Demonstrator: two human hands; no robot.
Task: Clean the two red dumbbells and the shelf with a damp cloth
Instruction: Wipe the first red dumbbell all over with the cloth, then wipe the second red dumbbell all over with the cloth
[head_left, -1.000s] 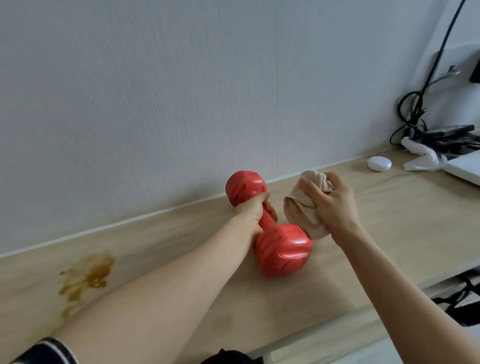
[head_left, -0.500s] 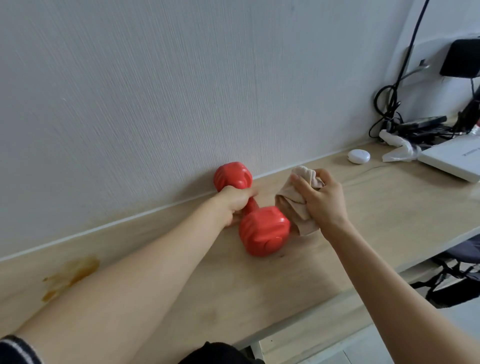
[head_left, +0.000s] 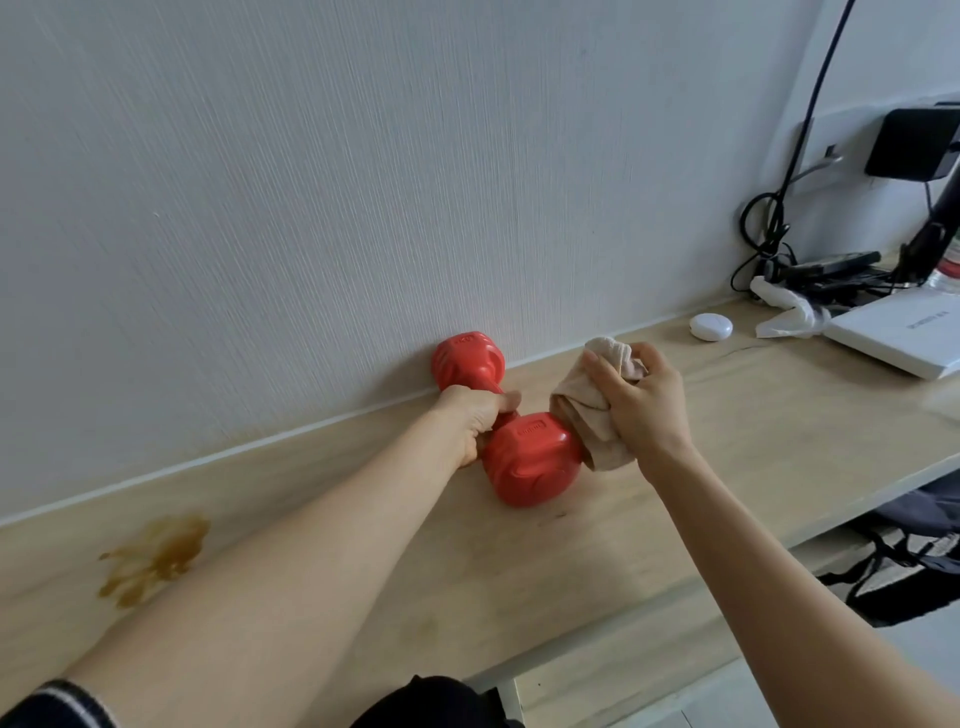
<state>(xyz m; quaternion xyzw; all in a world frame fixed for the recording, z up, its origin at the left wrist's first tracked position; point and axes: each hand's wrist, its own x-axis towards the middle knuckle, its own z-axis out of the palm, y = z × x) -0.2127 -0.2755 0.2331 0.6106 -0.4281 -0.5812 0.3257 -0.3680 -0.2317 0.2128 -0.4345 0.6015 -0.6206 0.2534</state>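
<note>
Brown stain (head_left: 156, 558) on the wooden shelf (head_left: 753, 447), well left of the left hand (head_left: 475, 418). Left hand curled round the handle of the red dumbbell (head_left: 511, 431), gripping it. Dumbbell lying on the shelf, long axis running diagonally: far head just beyond the hand, by the wall, near head just right of it. Beige cloth (head_left: 597, 410) bunched in the right hand's (head_left: 647, 410) grip, touching the near head. Small white disc (head_left: 710, 327) lying beyond the right hand.

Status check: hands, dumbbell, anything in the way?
Left hand grips dumbbell handle. Right hand holds cloth against its near head. Brown stain on shelf, left.
</note>
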